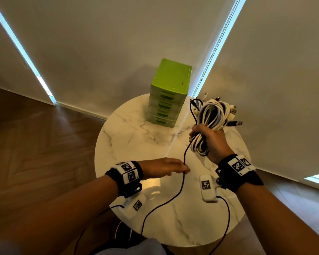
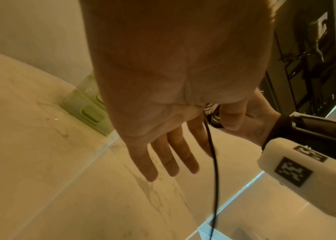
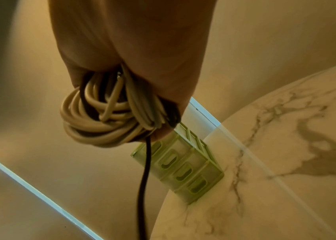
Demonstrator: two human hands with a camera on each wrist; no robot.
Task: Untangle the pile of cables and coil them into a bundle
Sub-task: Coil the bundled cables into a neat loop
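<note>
The head camera looks steeply down from above onto the round bench (image 1: 136,144) and both forearms. Each wrist camera sits close under its palm, looking along the fingers toward the bench top. All three views share the green drawers (image 1: 166,96) (image 2: 89,110) (image 3: 185,168).

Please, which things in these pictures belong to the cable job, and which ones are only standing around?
Belong to the job:
- cable bundle, gripped by the right hand
- loose black cable hanging from the bundle
- left hand, fingers straight, touching the black cable

Only standing around:
- green drawer box
- round marble table
</note>
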